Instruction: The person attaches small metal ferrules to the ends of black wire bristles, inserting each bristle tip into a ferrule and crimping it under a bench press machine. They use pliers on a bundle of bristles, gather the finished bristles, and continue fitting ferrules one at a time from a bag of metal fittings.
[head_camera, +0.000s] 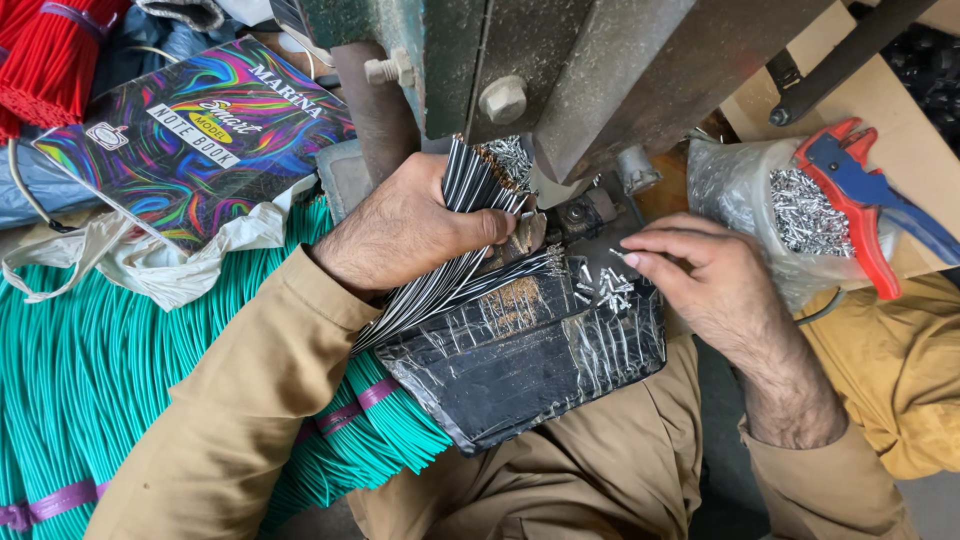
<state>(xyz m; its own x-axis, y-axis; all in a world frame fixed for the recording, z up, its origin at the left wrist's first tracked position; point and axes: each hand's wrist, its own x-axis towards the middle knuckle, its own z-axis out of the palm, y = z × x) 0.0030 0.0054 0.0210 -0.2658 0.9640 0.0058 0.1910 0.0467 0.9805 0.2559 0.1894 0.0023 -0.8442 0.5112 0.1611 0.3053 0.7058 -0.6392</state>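
My left hand (410, 225) grips a bundle of black-and-white striped wires (455, 235), their stripped ends fanned up toward a grey-green metal press (560, 60). A few of the wires' lower ends lie across a black taped pad (520, 360) on my lap. My right hand (700, 275) pinches a small metal terminal (618, 254) between thumb and forefinger, just above several loose terminals (600, 290) scattered on the pad. The press's small dark tool head (585, 215) sits between my two hands.
A big bundle of teal wires (110, 370) with purple ties lies at the left. A colourful notebook (195, 135) and red wires (50, 55) sit above it. A clear bag of metal terminals (770, 215) and a red-and-blue wire stripper (865, 200) are at the right, on cardboard.
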